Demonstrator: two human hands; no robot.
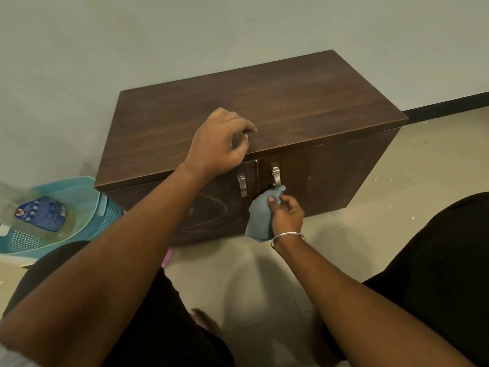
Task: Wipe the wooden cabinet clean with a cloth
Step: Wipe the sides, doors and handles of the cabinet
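Dark wood-grain cabinet (264,102), brushed-metal handles (241,185).

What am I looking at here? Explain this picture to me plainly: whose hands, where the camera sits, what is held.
There is no machine. The one picture comes from a camera worn on a person's head, looking down at their own two hands. They crouch before a dark wooden cabinet on the floor. The left hand rests on the cabinet's front top edge, fingers loosely curled, holding nothing. The right hand grips a blue cloth and presses it to the lower end of the right door handle. At far left, a bottle of yellowish liquid lies in a teal basket.
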